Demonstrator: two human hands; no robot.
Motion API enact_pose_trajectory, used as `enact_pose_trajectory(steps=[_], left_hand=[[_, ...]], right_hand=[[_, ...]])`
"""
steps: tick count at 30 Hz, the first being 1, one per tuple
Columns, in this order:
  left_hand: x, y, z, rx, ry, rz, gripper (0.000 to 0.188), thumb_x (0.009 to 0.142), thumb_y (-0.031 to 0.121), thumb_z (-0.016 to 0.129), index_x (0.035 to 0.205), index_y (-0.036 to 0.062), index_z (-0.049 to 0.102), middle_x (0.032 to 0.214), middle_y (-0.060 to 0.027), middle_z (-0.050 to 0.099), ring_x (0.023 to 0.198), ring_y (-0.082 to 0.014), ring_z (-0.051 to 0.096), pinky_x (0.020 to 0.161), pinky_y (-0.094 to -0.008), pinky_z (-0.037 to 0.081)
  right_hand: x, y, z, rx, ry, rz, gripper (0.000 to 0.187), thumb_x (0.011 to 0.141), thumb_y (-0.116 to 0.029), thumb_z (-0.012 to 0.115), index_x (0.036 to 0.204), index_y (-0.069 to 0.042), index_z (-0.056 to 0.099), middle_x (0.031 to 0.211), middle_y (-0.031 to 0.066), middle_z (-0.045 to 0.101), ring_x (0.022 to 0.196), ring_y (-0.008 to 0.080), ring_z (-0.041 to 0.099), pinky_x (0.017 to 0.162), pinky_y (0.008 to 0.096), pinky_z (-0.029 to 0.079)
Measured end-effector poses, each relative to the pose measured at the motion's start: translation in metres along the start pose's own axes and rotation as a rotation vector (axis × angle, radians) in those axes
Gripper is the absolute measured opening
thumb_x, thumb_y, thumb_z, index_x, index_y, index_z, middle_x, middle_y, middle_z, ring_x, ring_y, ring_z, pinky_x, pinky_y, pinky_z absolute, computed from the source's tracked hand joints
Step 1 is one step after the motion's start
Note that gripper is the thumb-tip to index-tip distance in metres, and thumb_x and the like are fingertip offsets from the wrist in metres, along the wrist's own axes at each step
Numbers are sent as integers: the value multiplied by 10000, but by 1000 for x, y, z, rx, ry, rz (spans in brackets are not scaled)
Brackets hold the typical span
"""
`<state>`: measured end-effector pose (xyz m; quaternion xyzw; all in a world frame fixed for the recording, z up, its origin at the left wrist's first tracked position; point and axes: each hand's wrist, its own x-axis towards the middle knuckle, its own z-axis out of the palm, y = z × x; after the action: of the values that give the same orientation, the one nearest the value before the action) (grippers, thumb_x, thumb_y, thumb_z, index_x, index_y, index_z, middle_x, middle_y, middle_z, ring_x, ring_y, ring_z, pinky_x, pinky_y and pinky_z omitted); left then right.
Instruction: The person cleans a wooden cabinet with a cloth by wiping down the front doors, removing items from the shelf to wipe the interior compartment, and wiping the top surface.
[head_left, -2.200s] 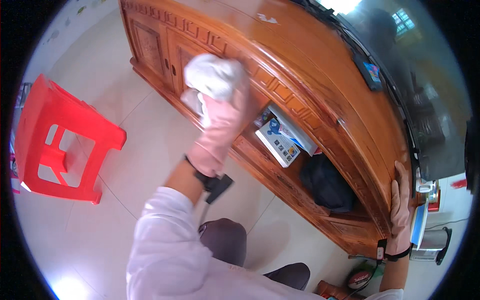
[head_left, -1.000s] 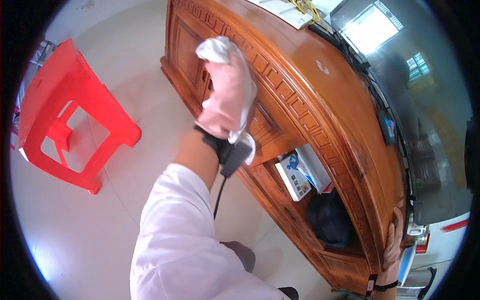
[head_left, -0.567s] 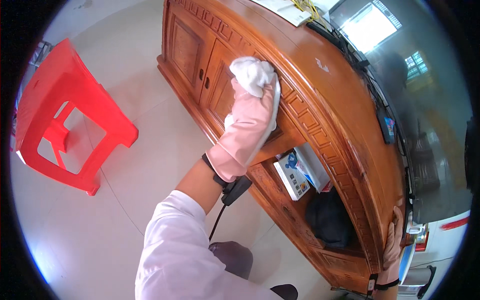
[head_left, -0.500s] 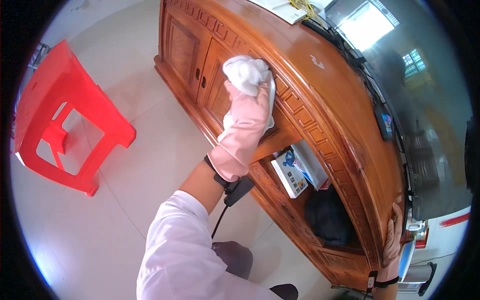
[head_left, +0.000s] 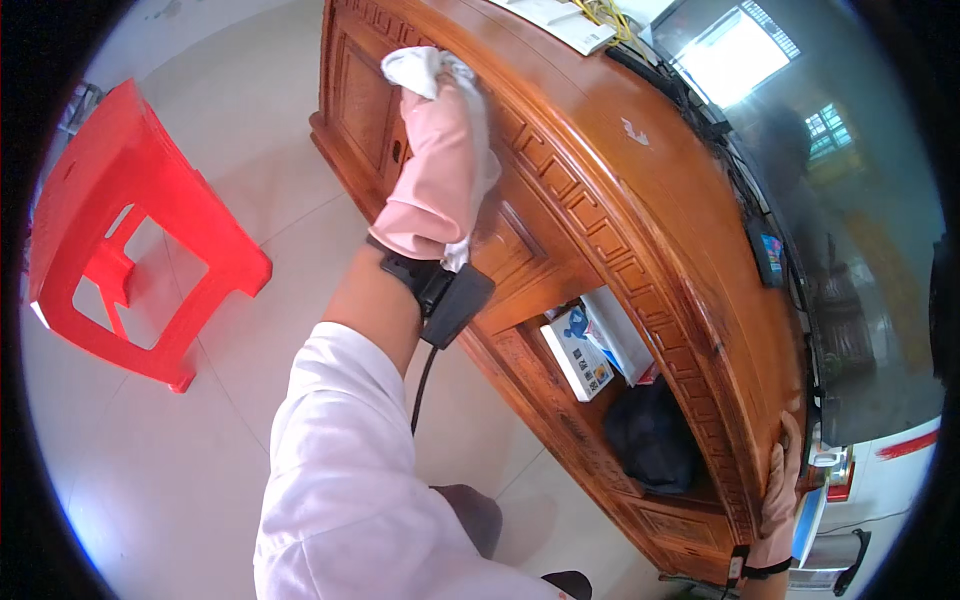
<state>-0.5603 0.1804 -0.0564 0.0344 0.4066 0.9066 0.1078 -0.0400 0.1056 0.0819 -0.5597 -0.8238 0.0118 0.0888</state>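
My left hand (head_left: 440, 160), in a pink rubber glove, presses a crumpled white cloth (head_left: 425, 65) against the carved upper front edge of a long polished wooden cabinet (head_left: 640, 230). A black band with a small device and cable sits on that wrist. My right hand (head_left: 778, 490), also gloved in pink, rests flat on the cabinet's front edge at the lower right, fingers extended and holding nothing.
A red plastic stool (head_left: 130, 230) lies tipped on the pale tiled floor to the left. An open shelf holds flat boxes (head_left: 590, 345) and a black bag (head_left: 650, 435). A large dark screen (head_left: 860, 250) stands on the cabinet, with papers and yellow cables at its far end.
My left hand slid the cloth along the carved edge, back toward the cabinet's far left end and up onto the top rim. The right hand stayed on the edge.
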Motion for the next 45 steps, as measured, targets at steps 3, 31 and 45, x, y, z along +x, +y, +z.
enact_pose_trajectory(steps=[3,31,45], left_hand=[[-27,-29,-12,187,-189,202,371,911,178,546,1229,-9,508,1114,-141,598,1069,-255,573,943,-354,442],[-49,-70,-15,177,-6,68,260,922,214,558,1117,43,550,1043,-94,582,974,-194,567,903,-364,464],[-44,-40,-31,547,-176,38,338,906,299,561,1157,74,583,1030,-120,638,1037,-241,591,910,-361,454]], right_hand=[[-1,9,4,82,30,-3,424,1024,-217,365,1413,-50,396,1454,119,389,1395,268,279,1175,361,144],[2,20,7,34,21,-39,441,1032,-241,346,1424,-42,375,1468,126,374,1401,265,263,1172,349,148],[2,20,7,62,24,5,441,1023,-255,380,1407,-40,403,1450,128,397,1378,274,306,1160,368,179]])
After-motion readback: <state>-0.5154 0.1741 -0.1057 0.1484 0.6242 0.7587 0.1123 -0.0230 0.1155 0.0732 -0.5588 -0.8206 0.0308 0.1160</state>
